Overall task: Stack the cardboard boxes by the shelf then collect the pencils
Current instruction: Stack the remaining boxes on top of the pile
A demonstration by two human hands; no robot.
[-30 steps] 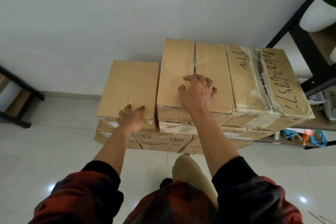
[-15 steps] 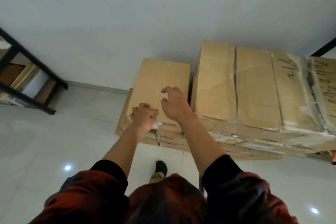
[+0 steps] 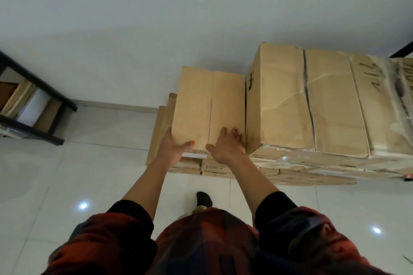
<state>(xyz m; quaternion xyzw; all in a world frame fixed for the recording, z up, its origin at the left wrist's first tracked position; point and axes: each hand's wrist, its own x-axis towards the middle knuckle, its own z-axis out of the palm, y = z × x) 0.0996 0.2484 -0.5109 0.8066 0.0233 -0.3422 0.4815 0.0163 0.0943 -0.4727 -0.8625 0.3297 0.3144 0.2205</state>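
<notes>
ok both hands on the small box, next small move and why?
Probably lift it off the lower boxes. The left hand grips the small box at its near left corner, thumb on top; the right hand lies flat on its top by the big box, so that hand likely needs to curl over an edge first.

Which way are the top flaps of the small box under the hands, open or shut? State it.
Shut. The small box's two top flaps lie flat and meet along a centre seam.
</notes>
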